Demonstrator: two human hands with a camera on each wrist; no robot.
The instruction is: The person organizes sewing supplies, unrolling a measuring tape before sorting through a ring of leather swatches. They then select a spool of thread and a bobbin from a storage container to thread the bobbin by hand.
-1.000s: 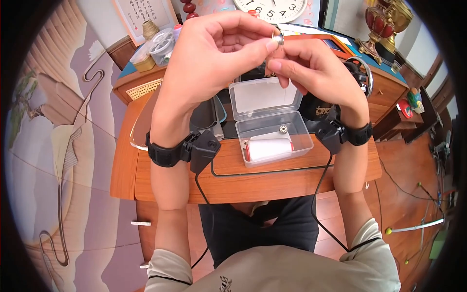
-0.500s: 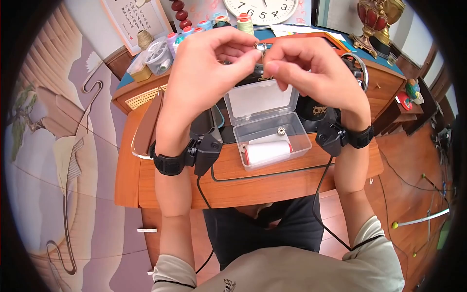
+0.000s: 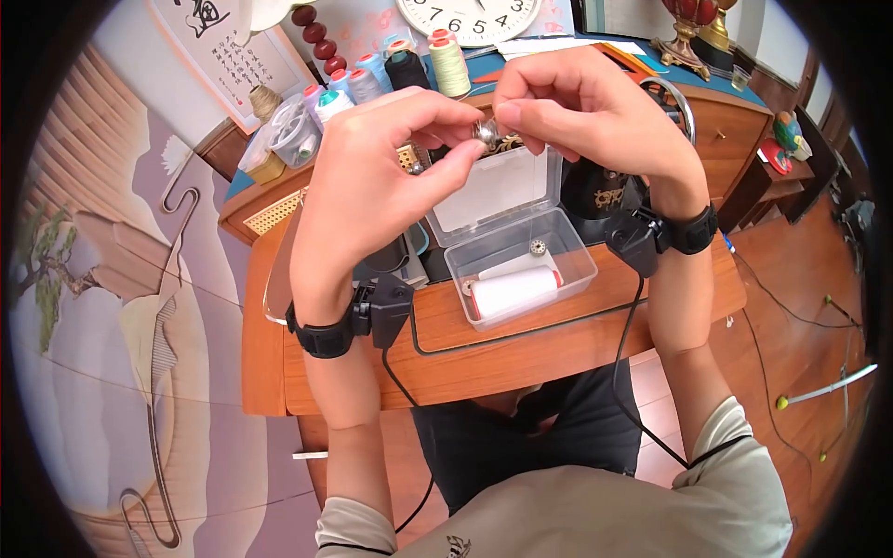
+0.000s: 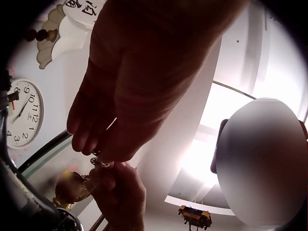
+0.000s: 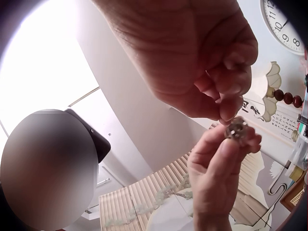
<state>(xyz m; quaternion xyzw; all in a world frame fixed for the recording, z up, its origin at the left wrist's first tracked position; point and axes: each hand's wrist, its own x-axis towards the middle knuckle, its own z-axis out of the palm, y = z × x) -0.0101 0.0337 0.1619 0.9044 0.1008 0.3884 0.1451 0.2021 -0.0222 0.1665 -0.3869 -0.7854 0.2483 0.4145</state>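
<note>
My left hand (image 3: 372, 181) pinches a small metal bobbin (image 3: 486, 133) between thumb and fingers, held up above the open box. In the right wrist view the bobbin (image 5: 236, 129) shows its round, holed face. My right hand (image 3: 600, 116) has thumb and forefinger brought together right at the bobbin's edge, pinching what looks like a fine thread, barely visible. Below the hands, a clear plastic box (image 3: 581, 277) stands with its lid (image 3: 488, 200) raised. Inside lie a white thread spool (image 3: 516, 292) with red ends and another metal bobbin (image 3: 538, 247).
Behind the left hand stand several thread spools, among them a pale green one (image 3: 449, 67) and a black one (image 3: 406, 67). A dark sewing machine (image 3: 605, 186) is right of the box. The wooden table's front edge (image 3: 549, 358) lies near my lap.
Both hands, with the bobbin, have come lower and a little left in the head view, uncovering the spools behind. The head view has shifted slightly. The left hand keeps its pinch on the bobbin.
</note>
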